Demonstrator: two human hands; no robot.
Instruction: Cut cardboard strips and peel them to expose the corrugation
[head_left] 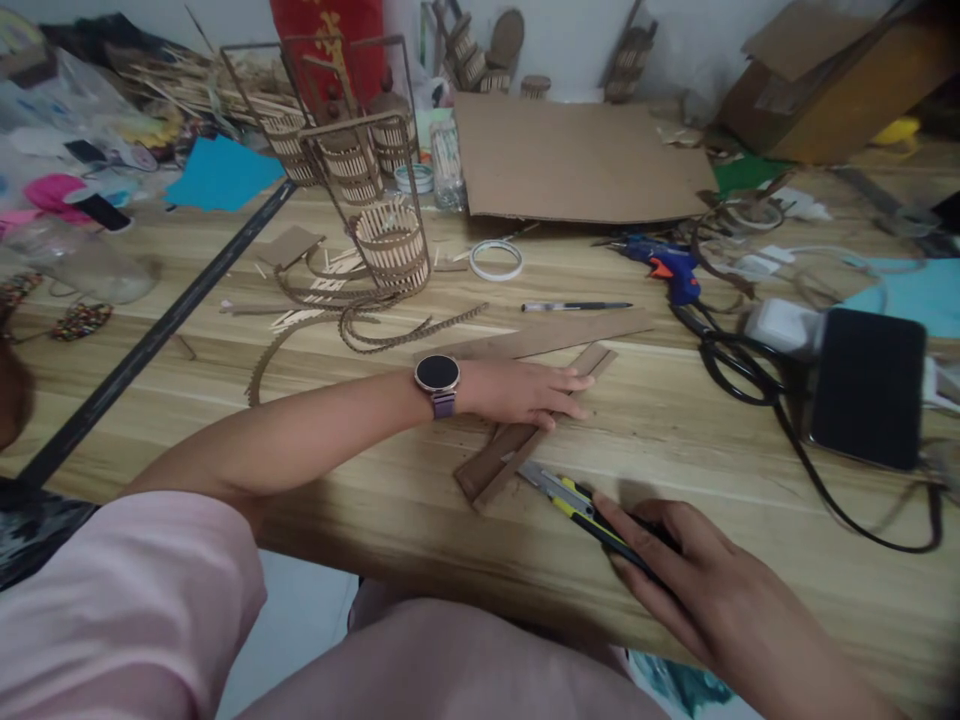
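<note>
Right hand [709,580]: closed round a yellow-and-black utility knife [577,506], blade out, pointing away and left.
Blade end: right at the near part of the cardboard strip; can't tell if it's actually in the material.
Left hand [514,390]: palm down, fingers spread over the strip, pressing rather than gripping.
Cardboard strip [484,472]: lies diagonally on the surface [750,450] in front of the person, under the left fingers. Near end looks like two lengths together; can't tell if joined.
Left wrist: round dark-faced watch [436,374], purple band.
Just beyond left hand: wider flat strip [592,328], then a pen [577,306] lying crosswise, then a white tape ring [496,277] flat on the surface.
Left of those: curled corrugated strips [367,340], near the foot of a small slatted basket [391,250] with a tall handle, upright.
Right side: blue glue gun [679,272] on its side; black cable [802,455] looped near a white charger [784,326]; dark-screened device [868,388] beside the charger.
Back: big cardboard sheet [577,165], open cardboard box [817,100] at right, more slatted pieces by the wall.
Far left: blue paper [221,175], long dark bar [165,325] running diagonally, clear jar [97,268] on its side.
</note>
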